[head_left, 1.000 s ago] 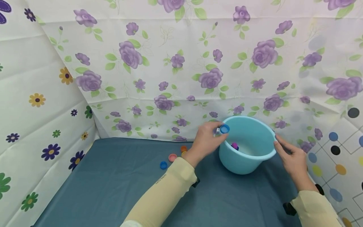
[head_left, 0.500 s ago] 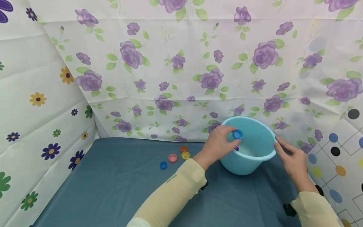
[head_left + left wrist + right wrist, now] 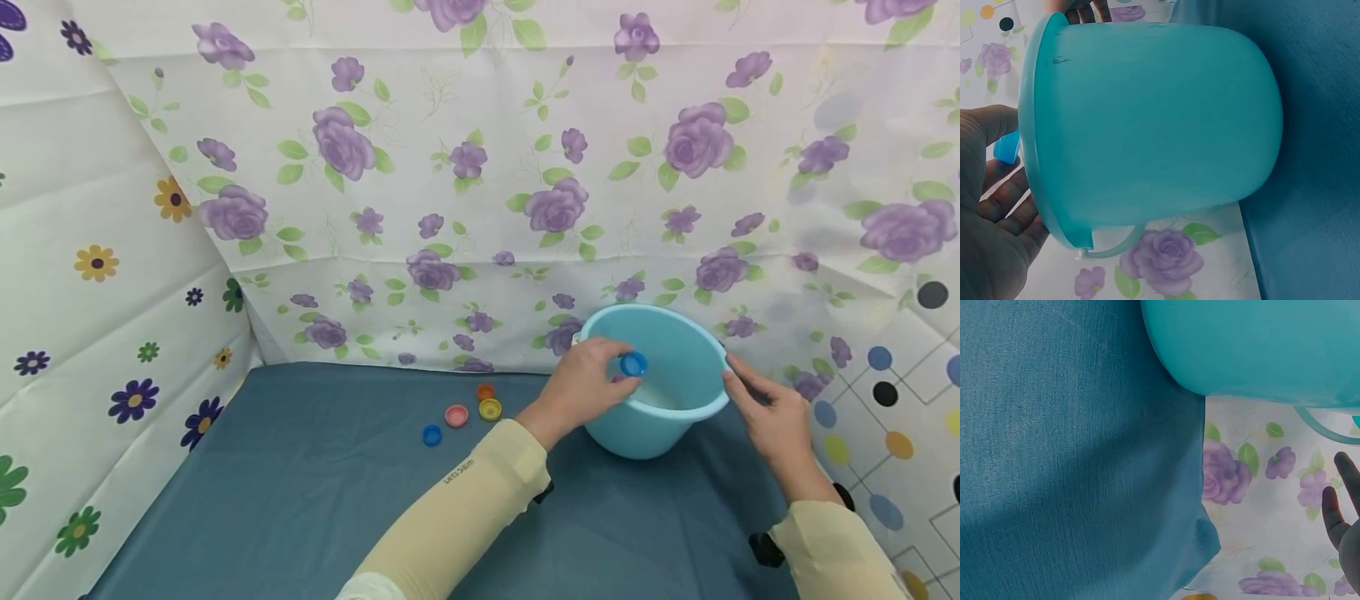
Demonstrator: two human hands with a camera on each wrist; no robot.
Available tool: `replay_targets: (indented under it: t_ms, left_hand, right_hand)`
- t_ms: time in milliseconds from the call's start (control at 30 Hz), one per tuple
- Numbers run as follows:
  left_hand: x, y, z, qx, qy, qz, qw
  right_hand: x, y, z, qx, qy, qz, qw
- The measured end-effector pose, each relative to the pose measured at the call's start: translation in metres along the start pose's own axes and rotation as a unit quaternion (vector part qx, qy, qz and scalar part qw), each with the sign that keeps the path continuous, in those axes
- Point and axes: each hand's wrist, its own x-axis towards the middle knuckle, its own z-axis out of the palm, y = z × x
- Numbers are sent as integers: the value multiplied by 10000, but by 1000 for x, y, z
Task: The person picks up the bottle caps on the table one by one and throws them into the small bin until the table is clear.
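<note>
A light blue bucket point(image 3: 637, 435) stands on the cloth, its mouth tipped toward me. At its near left rim, my left hand point(image 3: 581, 387) pinches a small round blue cap point(image 3: 633, 364) between thumb and index finger, over the mouth. The left wrist view shows the cap point(image 3: 1007, 149) edge-on just past the rim, with the other fingers spread loosely beside the bucket. On the right side, my right hand point(image 3: 776, 421) holds the bucket's rim with thumb and index finger. Part of the bucket's inside is hidden behind the left hand.
Left of the bucket lie a blue cap point(image 3: 432, 435), a pink cap point(image 3: 457, 417), a yellow cap point(image 3: 490, 409) and an orange cap point(image 3: 486, 392). A blue-grey cloth point(image 3: 300, 492) covers the table. Flowered sheeting point(image 3: 420, 192) rises behind it and at the sides.
My left hand has carried the blue cap rightward and slightly down, from the left rim to over the mouth. A purple item seen inside the bucket is now hidden. The right hand stays put.
</note>
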Motion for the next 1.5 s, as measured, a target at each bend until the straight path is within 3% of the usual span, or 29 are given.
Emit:
replay_targets:
  t_ms: [400,900,1267,1500]
  left_hand:
    - [-1,-2,-2,225,-320,-297,9988]
    - [-5,-3,-6,46,-232,-314,9992]
    - [-11,-7,-21,-135,80,-393,9991]
    - [-22,-20,-36,-169,491,-440,9977]
  right_hand:
    - [0,-4,1,-181,-5,128,9998]
    - [1,-4,1,-173,-21,132,9998]
    - [1,-4,0,-133,-109,220,9996]
    - [-2,-3,-1,-121,-82,291,9995]
